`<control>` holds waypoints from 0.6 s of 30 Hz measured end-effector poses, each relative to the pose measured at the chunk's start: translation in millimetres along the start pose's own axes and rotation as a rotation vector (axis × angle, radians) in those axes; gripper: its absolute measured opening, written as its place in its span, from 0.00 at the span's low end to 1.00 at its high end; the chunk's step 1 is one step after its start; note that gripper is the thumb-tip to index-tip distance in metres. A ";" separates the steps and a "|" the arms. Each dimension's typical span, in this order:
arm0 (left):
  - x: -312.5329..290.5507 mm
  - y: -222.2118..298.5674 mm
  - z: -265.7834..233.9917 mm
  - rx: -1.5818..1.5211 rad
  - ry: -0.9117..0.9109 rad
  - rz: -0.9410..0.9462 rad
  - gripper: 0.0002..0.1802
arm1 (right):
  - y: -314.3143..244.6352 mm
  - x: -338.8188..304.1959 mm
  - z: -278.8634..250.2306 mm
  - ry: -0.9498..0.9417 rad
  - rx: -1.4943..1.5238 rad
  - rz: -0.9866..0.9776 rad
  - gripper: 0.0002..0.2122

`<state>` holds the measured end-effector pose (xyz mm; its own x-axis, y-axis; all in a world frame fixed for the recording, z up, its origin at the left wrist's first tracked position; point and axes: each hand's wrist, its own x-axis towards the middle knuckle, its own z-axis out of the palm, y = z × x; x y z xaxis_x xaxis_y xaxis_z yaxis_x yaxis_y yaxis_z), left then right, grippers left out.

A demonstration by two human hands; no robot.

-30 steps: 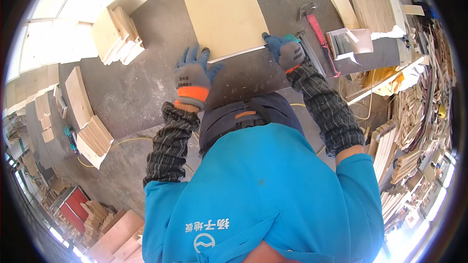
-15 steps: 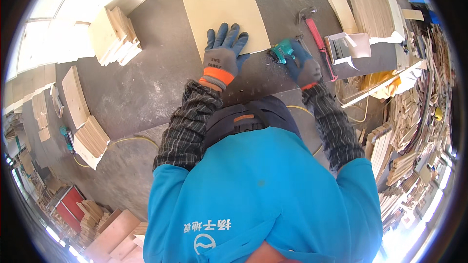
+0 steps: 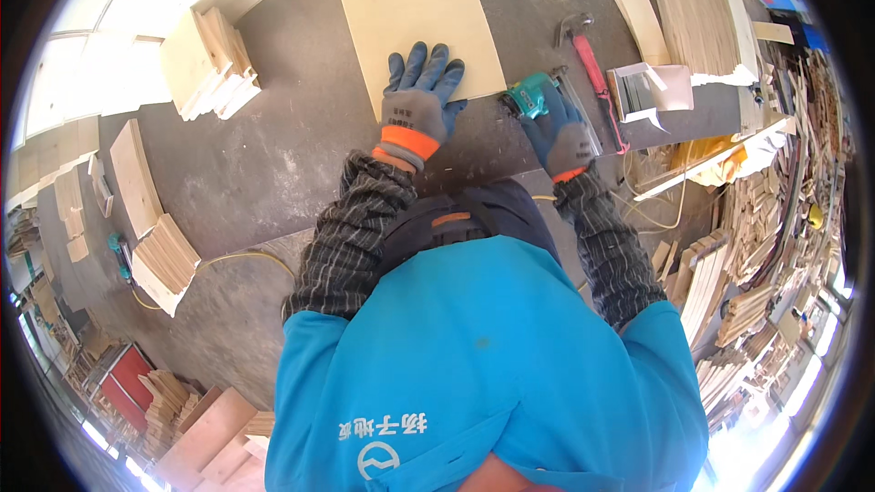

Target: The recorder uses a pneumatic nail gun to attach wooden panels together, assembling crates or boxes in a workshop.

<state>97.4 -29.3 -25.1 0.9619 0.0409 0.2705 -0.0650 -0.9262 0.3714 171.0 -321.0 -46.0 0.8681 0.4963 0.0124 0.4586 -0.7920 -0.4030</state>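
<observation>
My left hand [image 3: 419, 105], in a grey and blue work glove with an orange cuff, lies flat with fingers stretched on a pale wooden board [image 3: 415, 0]. Its fingers point away from me, near the board's close edge. At the board's near right corner, my right hand [image 3: 562, 135], gloved alike, is closed around a teal nail gun [image 3: 530, 94]. The gun lies low over the dark tabletop, its head toward the board. Its metal magazine shows beside the hand, while the glove hides most of the handle.
Right of the gun lies a red-handled hammer [image 3: 594, 68], next to an open small box [image 3: 638, 93]. Stacked boards [image 3: 697, 14] stand at the far right, and other wood stacks [image 3: 211, 64] at the left. A yellow hose [image 3: 679, 205] hangs by the table edge [image 3: 492, 173].
My right hand has shifted slightly left and toward me, and the nail gun has turned so its magazine shows. My left hand stays flat on the board.
</observation>
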 end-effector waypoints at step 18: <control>-1.9 -3.4 2.7 0.034 -0.032 0.023 0.31 | -37.7 62.4 2.6 -0.064 -0.060 -0.455 0.28</control>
<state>96.5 -27.2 -29.2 0.9682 0.0080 0.2500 -0.0787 -0.9390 0.3347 207.4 -259.3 -32.5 0.5638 0.8173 0.1188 0.8018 -0.5071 -0.3163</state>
